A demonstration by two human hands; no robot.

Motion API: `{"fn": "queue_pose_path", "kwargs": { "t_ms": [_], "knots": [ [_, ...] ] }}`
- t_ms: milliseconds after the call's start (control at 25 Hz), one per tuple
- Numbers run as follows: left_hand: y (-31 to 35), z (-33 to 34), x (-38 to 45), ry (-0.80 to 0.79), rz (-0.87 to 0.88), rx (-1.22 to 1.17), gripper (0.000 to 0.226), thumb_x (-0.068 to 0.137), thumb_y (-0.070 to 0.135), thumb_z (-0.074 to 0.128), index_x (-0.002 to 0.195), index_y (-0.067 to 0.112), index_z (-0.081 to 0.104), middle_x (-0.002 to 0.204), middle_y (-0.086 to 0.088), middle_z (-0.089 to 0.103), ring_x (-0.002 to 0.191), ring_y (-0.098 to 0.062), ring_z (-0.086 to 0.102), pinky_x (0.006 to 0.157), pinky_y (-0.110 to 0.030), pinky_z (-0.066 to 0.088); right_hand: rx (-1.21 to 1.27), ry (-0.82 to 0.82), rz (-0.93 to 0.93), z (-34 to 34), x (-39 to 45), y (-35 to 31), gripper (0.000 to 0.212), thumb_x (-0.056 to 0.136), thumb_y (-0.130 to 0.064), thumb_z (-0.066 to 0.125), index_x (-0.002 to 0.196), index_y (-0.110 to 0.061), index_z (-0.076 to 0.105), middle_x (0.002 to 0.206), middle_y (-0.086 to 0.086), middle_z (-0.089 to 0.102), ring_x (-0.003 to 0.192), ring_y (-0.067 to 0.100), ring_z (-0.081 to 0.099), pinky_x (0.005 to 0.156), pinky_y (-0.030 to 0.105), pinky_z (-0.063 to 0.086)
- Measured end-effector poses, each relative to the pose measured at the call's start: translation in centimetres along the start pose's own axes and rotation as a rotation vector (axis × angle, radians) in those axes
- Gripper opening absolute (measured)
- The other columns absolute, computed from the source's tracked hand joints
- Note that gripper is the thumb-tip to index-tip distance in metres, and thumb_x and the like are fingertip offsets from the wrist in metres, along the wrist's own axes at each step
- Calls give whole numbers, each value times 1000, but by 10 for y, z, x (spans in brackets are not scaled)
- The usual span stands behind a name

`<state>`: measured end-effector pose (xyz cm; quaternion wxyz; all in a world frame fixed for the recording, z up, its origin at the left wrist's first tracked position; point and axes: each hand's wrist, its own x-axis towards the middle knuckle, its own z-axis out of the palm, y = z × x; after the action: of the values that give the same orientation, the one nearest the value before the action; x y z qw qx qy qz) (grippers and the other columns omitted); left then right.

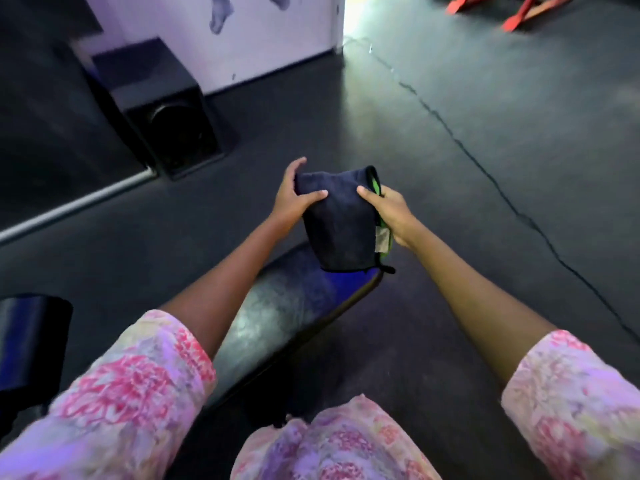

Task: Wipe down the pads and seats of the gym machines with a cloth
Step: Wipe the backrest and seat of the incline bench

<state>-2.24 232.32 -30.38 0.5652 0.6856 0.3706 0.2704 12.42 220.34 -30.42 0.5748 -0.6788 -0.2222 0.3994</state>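
Note:
A dark navy cloth [341, 226] with a green inner side and a small label hangs folded between both hands, in mid-air above the far end of a long dark bench pad [277, 313]. My left hand [294, 199] grips the cloth's upper left corner, thumb on the front. My right hand [391, 213] pinches the upper right edge, thumb on the front. The cloth's lower hem hangs just over the pad's end; whether it touches is unclear. The pad's surface looks shiny and mottled, blue-lit near its end.
A black speaker box [162, 109] stands on the floor at the upper left by a white wall. Another dark padded part [27, 344] sits at the left edge. Red equipment legs [512, 12] show at the top right. A seam [485, 168] crosses the dark rubber floor.

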Motion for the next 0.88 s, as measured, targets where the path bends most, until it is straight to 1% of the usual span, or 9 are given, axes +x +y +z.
{"fn": "queue_pose_path", "kwargs": {
  "t_ms": [80, 160, 280, 360, 440, 600, 680, 760, 880],
  "knots": [
    [26, 16, 13, -64, 72, 131, 40, 75, 7, 75, 109, 16, 57, 106, 2, 56, 98, -11, 51, 83, -30, 44, -13, 16, -25, -31, 0, -20, 20, 88, -16, 64, 108, -12, 64, 103, 7, 67, 88, 14, 62, 80, 28, 51],
    [49, 32, 24, -134, 157, 253, 30, 74, 8, 76, 95, 16, 57, 94, 1, 58, 89, -11, 51, 77, -25, 42, -9, 30, -46, -62, 0, -37, 19, 88, -10, 63, 107, -11, 63, 100, 8, 67, 87, 17, 62, 81, 31, 51],
    [75, 63, 39, -239, 311, 408, 27, 76, 9, 74, 97, 11, 57, 91, -2, 57, 86, -14, 49, 70, -21, 38, -13, 95, -95, -102, -3, -59, 19, 89, -4, 59, 107, -8, 62, 89, 2, 65, 81, 15, 61, 74, 26, 51],
    [91, 96, 45, -318, 361, 464, 29, 78, 12, 74, 102, 8, 58, 92, -4, 56, 85, -15, 50, 67, -20, 36, -25, 147, -131, -130, -9, -67, 23, 90, -2, 57, 113, -4, 60, 94, 4, 64, 82, 14, 60, 73, 24, 50],
    [104, 136, 50, -441, 384, 522, 27, 78, 19, 75, 97, 10, 59, 91, -3, 56, 85, -15, 51, 64, -20, 36, -19, 183, -153, -163, -14, -68, 29, 90, 0, 56, 119, -1, 57, 102, 7, 62, 90, 17, 59, 78, 25, 49],
    [133, 220, 56, -589, 489, 625, 35, 75, 38, 75, 81, 11, 55, 90, -6, 49, 83, -17, 48, 68, -26, 32, 9, 208, -166, -228, -24, -65, 35, 88, 5, 55, 122, 0, 55, 105, 9, 61, 91, 17, 58, 82, 29, 48],
    [151, 265, 55, -659, 569, 607, 32, 76, 36, 75, 83, 14, 54, 89, -3, 51, 84, -17, 48, 69, -25, 31, 8, 266, -164, -262, -30, -67, 34, 87, 6, 55, 121, 1, 55, 104, 10, 61, 88, 17, 58, 79, 27, 48],
    [164, 308, 59, -719, 635, 581, 28, 79, 28, 74, 91, 8, 59, 91, -6, 56, 89, -22, 53, 72, -27, 35, 48, 354, -161, -294, -33, -67, 33, 87, 6, 56, 119, 0, 56, 98, 8, 61, 87, 18, 57, 73, 22, 49],
    [175, 375, 74, -827, 702, 607, 27, 82, 19, 71, 98, 0, 61, 96, -13, 60, 93, -26, 55, 74, -30, 37, 26, 460, -227, -351, -31, -61, 38, 83, 0, 67, 116, -11, 53, 97, 3, 60, 91, 19, 58, 72, 23, 52]
  ]
}}
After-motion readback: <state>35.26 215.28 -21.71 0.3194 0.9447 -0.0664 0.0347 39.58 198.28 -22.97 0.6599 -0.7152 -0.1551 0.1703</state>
